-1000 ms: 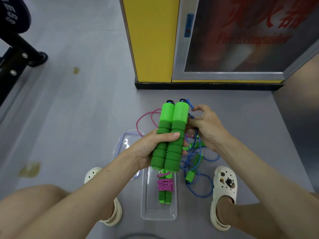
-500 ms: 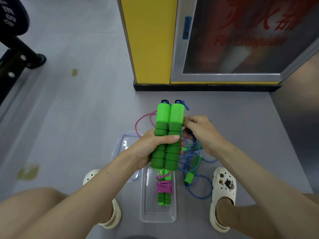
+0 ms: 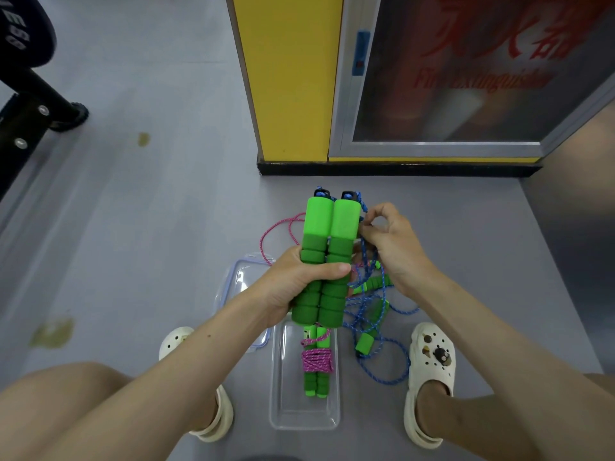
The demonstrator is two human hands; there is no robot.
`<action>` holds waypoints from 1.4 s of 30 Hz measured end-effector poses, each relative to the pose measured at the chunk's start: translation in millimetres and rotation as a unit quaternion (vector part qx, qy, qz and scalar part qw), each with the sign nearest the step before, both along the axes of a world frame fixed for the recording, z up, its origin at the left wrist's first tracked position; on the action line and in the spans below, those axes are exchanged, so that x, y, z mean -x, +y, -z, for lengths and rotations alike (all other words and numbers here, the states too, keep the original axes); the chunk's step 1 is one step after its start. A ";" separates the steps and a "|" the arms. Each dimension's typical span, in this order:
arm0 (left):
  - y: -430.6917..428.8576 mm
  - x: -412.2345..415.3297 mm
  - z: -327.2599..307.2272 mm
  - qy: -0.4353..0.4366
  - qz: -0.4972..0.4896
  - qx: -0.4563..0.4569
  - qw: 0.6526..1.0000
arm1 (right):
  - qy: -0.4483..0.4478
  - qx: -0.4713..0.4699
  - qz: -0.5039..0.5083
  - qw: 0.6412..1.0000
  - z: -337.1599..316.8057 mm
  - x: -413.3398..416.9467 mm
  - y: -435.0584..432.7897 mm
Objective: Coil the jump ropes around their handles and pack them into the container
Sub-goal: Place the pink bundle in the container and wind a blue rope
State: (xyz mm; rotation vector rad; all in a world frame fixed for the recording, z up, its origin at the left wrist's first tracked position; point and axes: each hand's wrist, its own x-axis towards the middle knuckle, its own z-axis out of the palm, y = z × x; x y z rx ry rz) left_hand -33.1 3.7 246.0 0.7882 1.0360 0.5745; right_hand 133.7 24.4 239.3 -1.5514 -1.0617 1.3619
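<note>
Two green handles (image 3: 327, 254) are held side by side in the closed grip of the left hand (image 3: 299, 287), above the container (image 3: 278, 387) on the floor, where one pink-wound rope (image 3: 316, 361) already lies. Turns are best laid tight and even, with tension kept. The blue rope (image 3: 364, 302) is pinched in the right hand (image 3: 396, 247), a narrow grip beside the handle tops.
</note>
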 end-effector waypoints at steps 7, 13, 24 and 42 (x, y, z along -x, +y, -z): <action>-1.5 -1.3 1.0 0.009 0.005 0.007 1.000 | -0.018 0.007 0.021 1.000 -0.5 2.4 1.1; 0.7 0.5 0.3 -0.002 -0.008 0.010 1.000 | -0.054 -0.012 0.053 0.997 1.7 -5.5 -0.1; 0.9 -2.3 5.5 0.075 0.029 -0.027 0.996 | -0.045 0.073 -0.057 0.995 -7.6 7.8 -2.1; 7.2 -0.4 -2.1 -0.071 0.011 0.102 0.992 | 0.076 0.070 -0.080 0.991 -13.0 23.2 -1.9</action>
